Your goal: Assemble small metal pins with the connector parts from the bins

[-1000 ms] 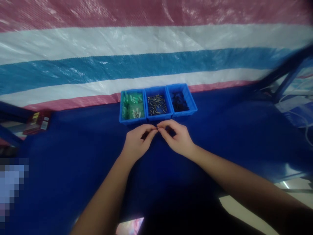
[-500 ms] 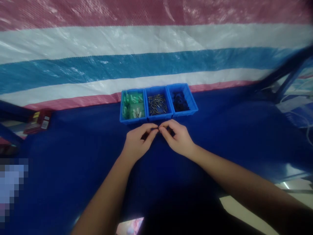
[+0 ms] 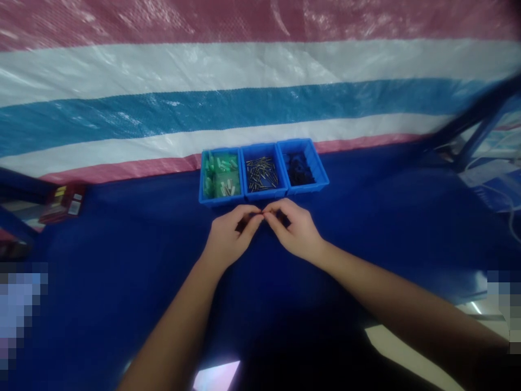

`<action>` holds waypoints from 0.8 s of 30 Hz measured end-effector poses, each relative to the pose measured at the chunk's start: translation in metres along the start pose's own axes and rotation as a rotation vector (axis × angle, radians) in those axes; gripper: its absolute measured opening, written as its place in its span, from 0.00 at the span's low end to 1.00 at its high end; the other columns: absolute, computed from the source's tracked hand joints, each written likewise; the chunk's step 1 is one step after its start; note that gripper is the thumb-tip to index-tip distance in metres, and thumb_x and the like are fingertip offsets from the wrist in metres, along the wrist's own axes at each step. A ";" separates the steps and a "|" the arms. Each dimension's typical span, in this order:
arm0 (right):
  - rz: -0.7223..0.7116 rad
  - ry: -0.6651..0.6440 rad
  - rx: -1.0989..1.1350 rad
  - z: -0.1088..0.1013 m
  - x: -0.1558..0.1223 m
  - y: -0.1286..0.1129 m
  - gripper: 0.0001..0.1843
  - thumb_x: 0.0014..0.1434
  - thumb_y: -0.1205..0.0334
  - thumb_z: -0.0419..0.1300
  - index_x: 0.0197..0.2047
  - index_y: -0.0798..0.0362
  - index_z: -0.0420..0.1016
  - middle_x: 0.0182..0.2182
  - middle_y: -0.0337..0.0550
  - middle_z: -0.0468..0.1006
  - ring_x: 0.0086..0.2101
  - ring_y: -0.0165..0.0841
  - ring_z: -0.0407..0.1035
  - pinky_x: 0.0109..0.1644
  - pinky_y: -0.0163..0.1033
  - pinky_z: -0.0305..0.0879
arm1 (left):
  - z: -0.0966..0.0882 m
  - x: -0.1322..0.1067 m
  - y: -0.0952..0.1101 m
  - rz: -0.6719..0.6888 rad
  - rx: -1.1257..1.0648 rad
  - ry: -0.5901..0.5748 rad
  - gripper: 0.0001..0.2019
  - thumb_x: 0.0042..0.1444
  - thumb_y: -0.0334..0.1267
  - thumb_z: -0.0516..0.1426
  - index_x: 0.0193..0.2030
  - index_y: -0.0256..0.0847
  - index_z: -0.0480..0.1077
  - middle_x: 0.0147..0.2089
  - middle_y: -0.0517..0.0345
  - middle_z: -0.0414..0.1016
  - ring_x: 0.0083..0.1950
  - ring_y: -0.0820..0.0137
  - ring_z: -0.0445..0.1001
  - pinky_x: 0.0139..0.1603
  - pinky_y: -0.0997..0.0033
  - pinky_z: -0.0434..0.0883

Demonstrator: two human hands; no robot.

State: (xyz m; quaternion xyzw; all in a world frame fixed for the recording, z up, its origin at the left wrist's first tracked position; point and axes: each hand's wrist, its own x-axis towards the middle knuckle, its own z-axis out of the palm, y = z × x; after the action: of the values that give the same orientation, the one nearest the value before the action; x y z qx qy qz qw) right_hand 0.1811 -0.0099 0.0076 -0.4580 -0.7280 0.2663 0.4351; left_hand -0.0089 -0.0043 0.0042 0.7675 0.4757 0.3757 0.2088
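Observation:
My left hand point(image 3: 233, 234) and my right hand point(image 3: 296, 228) meet fingertip to fingertip above the blue table, just in front of three blue bins. Both are closed in a pinch, thumb against forefinger. Whatever sits between the fingertips is too small and too covered to name. Straight ahead, the middle bin point(image 3: 266, 194) contains a heap of thin metal pins point(image 3: 261, 172). To its left, the bin point(image 3: 222, 202) holds green plastic bags point(image 3: 220, 163) and small pale pieces point(image 3: 228, 188). Dark small parts point(image 3: 299, 169) lie in the right bin point(image 3: 321, 163).
A striped red, white and blue plastic sheet point(image 3: 252, 65) hangs behind the blue table point(image 3: 134, 244). Red boxes point(image 3: 64, 203) stand at the left edge. Dark metal posts point(image 3: 474, 122) rise at the right, with cables and pale packaging point(image 3: 496, 187) beyond.
Both hands stay nearly in place, fingertips still together, with only a very slight shift to the left. The bins have not moved. The bright patch at the bottom edge has turned whiter.

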 end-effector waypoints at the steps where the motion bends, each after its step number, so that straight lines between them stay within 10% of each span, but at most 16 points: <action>1: 0.008 -0.001 -0.009 0.000 0.000 0.000 0.04 0.67 0.63 0.59 0.40 0.51 0.75 0.34 0.42 0.79 0.34 0.32 0.72 0.37 0.38 0.70 | 0.001 0.000 0.000 0.005 -0.013 0.010 0.08 0.63 0.40 0.60 0.47 0.43 0.76 0.29 0.65 0.75 0.27 0.78 0.73 0.33 0.79 0.70; 24: -0.043 -0.023 -0.004 -0.003 0.003 -0.001 0.08 0.68 0.63 0.58 0.36 0.51 0.76 0.31 0.42 0.79 0.33 0.33 0.72 0.36 0.39 0.70 | 0.000 -0.001 -0.001 0.022 -0.047 -0.001 0.06 0.65 0.38 0.58 0.44 0.43 0.76 0.30 0.64 0.76 0.29 0.78 0.74 0.33 0.79 0.70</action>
State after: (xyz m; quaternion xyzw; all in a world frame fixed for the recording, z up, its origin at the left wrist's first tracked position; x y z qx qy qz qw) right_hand 0.1822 -0.0078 0.0109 -0.4402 -0.7432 0.2606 0.4312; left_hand -0.0098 -0.0050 0.0028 0.7676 0.4583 0.3887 0.2230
